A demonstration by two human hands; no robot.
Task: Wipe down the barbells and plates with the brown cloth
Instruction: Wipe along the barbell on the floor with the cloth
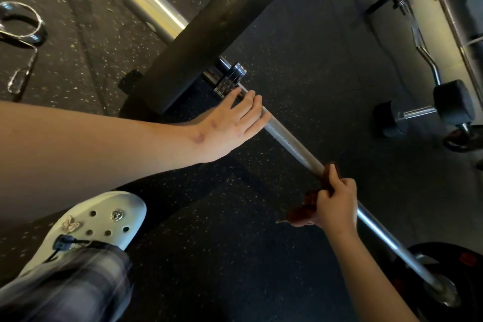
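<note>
Curls right fingers (pixel 339 187) tight round the brown cloth (pixel 304 213), seemingly wrapped about the bar (pixel 290 142) mid-shaft, though the right hand (pixel 337 204) hides the underside. Good for sliding along.

Lays left fingers (pixel 252 110) straight on the bar beside the collar (pixel 230 81), left hand (pixel 230 120) likely checking roll. Keeps the plate (pixel 209 31) loaded, on the floor (pixel 300 47).

Brown cloth (pixel 304 210) on barbell (pixel 290 140)
</note>
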